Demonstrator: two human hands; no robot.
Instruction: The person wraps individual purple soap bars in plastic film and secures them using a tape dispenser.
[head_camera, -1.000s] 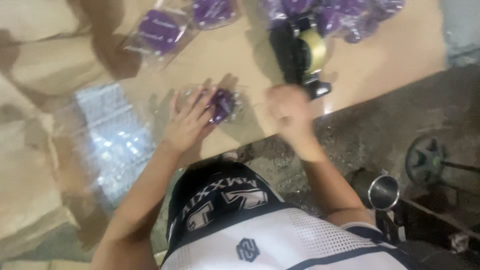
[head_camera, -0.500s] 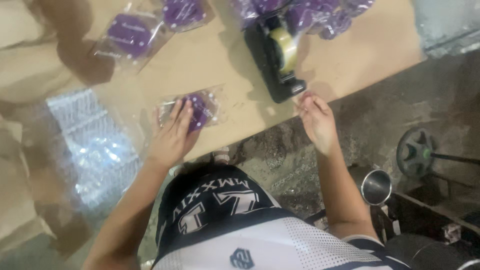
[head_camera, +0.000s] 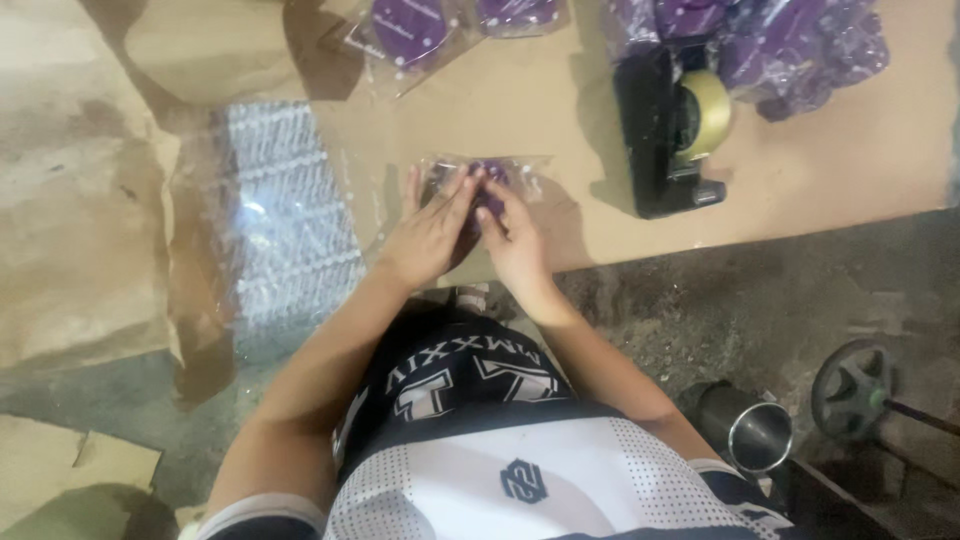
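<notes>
A small clear plastic bag with a purple item inside (head_camera: 490, 178) lies on the brown board table (head_camera: 820, 170) near its front edge. My left hand (head_camera: 430, 235) rests flat on the bag's left side, fingers spread. My right hand (head_camera: 512, 240) presses on the bag's right side, fingertips on the purple item. Both hands touch each other over the bag. Whether either hand grips the bag or only presses it down is unclear.
A black tape dispenser with tan tape (head_camera: 672, 125) stands right of the hands. More bagged purple items (head_camera: 405, 25) lie at the back, with a heap (head_camera: 790, 45) at the back right. Bubble wrap (head_camera: 285, 215) lies left, brown paper (head_camera: 70, 230) beyond. A metal cup (head_camera: 758, 435) stands on the floor.
My right hand has come back from the table's right edge to the bag and now presses it beside my left hand. The view has shifted slightly.
</notes>
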